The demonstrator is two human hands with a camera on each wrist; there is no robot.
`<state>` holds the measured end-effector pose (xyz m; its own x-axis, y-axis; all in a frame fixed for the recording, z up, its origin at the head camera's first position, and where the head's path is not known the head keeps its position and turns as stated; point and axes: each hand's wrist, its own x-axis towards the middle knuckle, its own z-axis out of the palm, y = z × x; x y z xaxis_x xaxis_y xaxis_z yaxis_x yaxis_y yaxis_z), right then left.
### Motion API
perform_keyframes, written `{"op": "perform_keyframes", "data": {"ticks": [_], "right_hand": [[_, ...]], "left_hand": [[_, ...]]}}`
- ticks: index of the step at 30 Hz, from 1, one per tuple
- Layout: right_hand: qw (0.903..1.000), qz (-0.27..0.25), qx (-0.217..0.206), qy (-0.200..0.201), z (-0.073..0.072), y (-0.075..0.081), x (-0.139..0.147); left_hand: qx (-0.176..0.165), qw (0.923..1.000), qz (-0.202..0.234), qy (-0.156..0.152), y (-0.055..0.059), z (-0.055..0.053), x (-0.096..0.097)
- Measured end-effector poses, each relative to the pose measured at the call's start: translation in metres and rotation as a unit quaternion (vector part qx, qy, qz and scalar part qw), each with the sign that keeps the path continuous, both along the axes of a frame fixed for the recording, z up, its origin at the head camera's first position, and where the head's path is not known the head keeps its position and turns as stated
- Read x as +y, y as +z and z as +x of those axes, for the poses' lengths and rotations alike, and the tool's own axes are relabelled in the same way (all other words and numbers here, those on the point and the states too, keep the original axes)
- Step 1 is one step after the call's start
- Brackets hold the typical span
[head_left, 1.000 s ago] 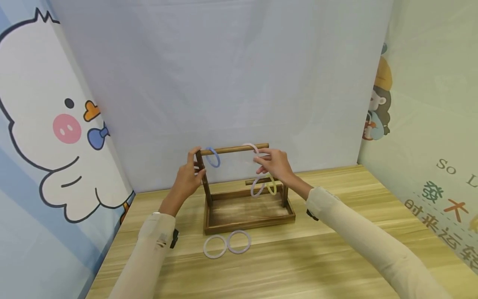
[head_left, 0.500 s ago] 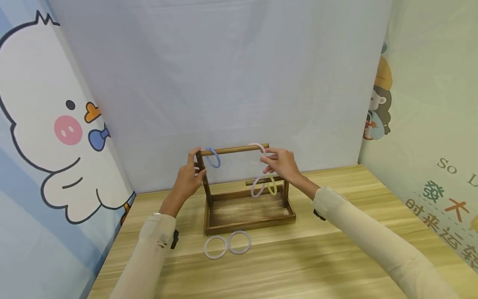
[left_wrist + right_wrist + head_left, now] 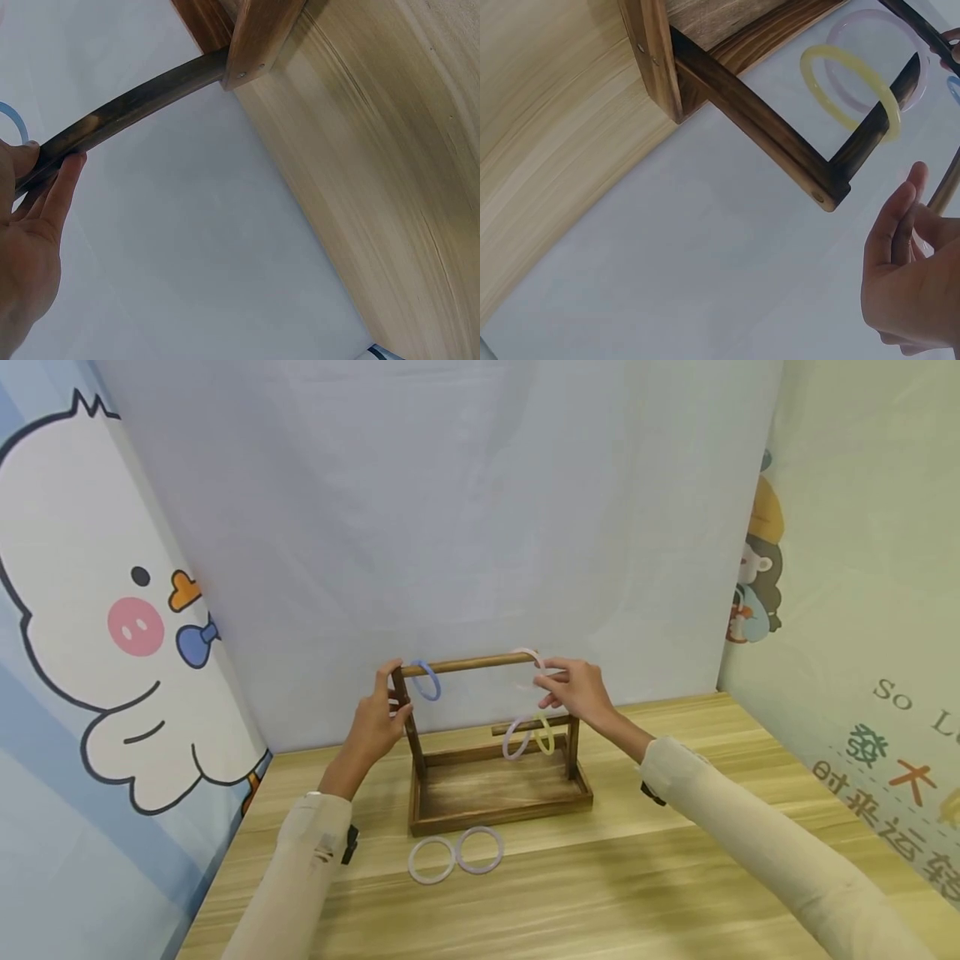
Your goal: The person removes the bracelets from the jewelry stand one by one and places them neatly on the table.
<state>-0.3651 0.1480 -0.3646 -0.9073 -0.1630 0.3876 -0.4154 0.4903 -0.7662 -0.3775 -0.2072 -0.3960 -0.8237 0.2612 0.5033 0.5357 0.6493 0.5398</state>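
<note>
A pale pink ring [image 3: 530, 652] loops round the long top bar [image 3: 476, 662] of a wooden rack, near the bar's free right end. My right hand [image 3: 579, 687] pinches this ring between thumb and fingers. At the rack's left, my left hand [image 3: 375, 724] grips the top of the tall post [image 3: 142, 101], thumb on one side and fingers on the other. A blue ring [image 3: 436, 681] hangs on the top bar close to that hand. On the lower short bar hang a yellow ring [image 3: 847, 56] and a light purple ring [image 3: 507, 743], beneath my right hand.
The rack's base is a shallow wooden tray [image 3: 495, 818] on a wood-grain table [image 3: 637, 877]. In front of it lie a white ring [image 3: 411, 861] and a light purple ring [image 3: 502, 850], side by side. A pale curtain [image 3: 480, 510] stands behind.
My right hand has moved right, sliding the pink ring along the top bar toward its free end. My left hand stays on the post, and the other rings keep their places.
</note>
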Motion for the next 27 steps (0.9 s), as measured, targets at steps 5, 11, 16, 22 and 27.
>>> {"op": "perform_keyframes", "data": {"ticks": [5,11,16,22,27], "right_hand": [[1.0000,0.006,0.002,-0.006,0.001,0.001,0.006],[0.9998,0.015,0.008,-0.010,0.002,0.007,0.011],[0.9995,0.023,0.008,-0.020,0.002,0.009,0.015],[0.9986,0.039,0.023,-0.026,0.002,0.004,0.019],[0.9973,0.051,0.041,-0.034,0.006,0.001,0.023]], "left_hand": [[-0.003,1.0000,-0.001,0.001,-0.001,0.001,0.000],[0.008,1.0000,0.001,0.001,0.000,0.002,0.000],[0.010,1.0000,0.001,0.000,0.001,0.001,-0.001],[0.007,1.0000,0.006,0.000,0.001,0.002,-0.001],[0.008,0.9999,0.005,-0.006,0.000,0.001,0.000]]}}
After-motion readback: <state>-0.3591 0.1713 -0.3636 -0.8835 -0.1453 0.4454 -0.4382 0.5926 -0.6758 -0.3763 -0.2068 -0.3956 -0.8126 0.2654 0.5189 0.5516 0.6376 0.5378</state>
